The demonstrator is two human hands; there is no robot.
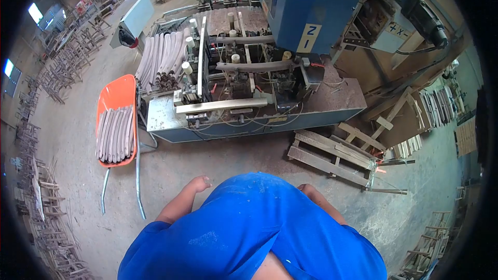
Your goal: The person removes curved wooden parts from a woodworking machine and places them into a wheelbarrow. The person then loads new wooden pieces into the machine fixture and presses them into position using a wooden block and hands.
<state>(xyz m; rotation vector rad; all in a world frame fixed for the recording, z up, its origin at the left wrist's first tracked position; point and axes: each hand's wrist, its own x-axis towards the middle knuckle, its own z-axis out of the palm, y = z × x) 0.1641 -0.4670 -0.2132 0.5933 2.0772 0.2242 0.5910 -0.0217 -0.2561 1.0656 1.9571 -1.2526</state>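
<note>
A: Grip?
B: Left hand (199,183) loose, released. Right hand (307,191) partly behind shirt (249,218); grip not discernible.
A: Slats (115,135)?
B: Stacked in barrow (117,89), just left of bench (337,105).

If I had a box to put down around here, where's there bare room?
The floor is bare between the orange wheelbarrow and the wooden pallet, in front of the bench; more lies left of the wheelbarrow. The bench's right end looks mostly open. Mid-bench is crowded with machine parts, and curved wooden pieces fill much of the wheelbarrow.
</note>
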